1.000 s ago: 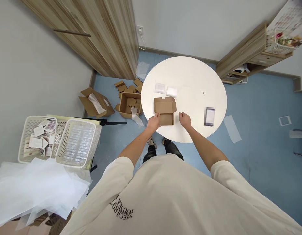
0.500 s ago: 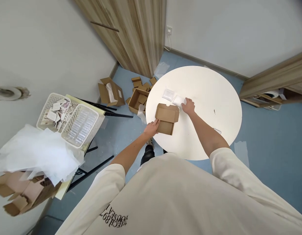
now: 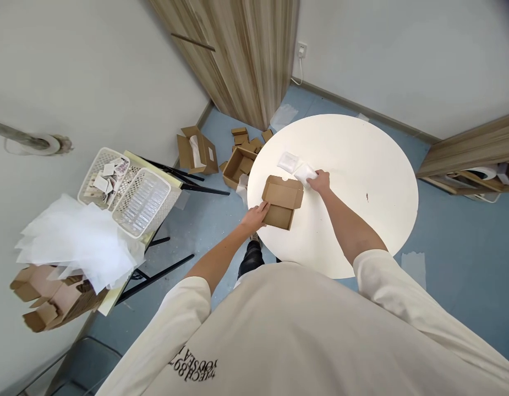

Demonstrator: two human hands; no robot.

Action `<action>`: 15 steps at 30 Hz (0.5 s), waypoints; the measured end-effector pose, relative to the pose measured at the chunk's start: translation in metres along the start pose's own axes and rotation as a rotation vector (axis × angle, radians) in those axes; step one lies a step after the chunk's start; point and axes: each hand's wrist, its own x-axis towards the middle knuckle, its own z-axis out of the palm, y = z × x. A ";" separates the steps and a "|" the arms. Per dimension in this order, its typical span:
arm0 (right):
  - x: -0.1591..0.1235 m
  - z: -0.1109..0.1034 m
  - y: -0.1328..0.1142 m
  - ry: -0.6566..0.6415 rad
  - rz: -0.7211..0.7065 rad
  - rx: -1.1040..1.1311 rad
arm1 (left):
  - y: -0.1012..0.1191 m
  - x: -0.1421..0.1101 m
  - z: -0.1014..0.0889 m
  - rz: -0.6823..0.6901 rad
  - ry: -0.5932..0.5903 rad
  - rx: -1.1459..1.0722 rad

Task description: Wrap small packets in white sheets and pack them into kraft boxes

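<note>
An opened brown cardboard box (image 3: 279, 216) lies near the left edge of the round white table, its lid flap folded back away from me. My left hand (image 3: 255, 216) grips the left side of this box, fingers on its edge. Just beyond the box's right corner, my right hand (image 3: 319, 181) has its fingers closed on the near right end of a white wrapped packet (image 3: 304, 172). A second white packet (image 3: 288, 161) lies flat to the left of the held one, close against it. The contents of both packets are hidden by the wrapping.
The round table (image 3: 361, 154) stands before me. On the floor to its left are an open carton (image 3: 233, 179), several small brown boxes (image 3: 248, 144) and another carton (image 3: 203, 151). A side table holds white baskets (image 3: 141, 203), white sheets (image 3: 81, 236) and an opened cardboard box (image 3: 52, 302).
My view has swung slightly to the left. The right hand's packet now sits a little more tilted against the other packet. My left hand stays on the box.
</note>
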 end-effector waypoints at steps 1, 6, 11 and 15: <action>-0.002 0.000 0.000 0.017 -0.010 0.030 | -0.001 0.000 -0.001 0.002 -0.006 -0.003; -0.029 -0.013 0.006 0.097 -0.034 0.110 | -0.011 -0.002 -0.001 0.047 0.012 -0.045; -0.083 -0.043 0.008 0.230 -0.076 0.211 | -0.022 -0.008 0.001 0.079 0.028 -0.133; -0.145 -0.041 -0.005 0.140 -0.212 0.209 | -0.024 -0.013 -0.001 0.106 0.039 -0.202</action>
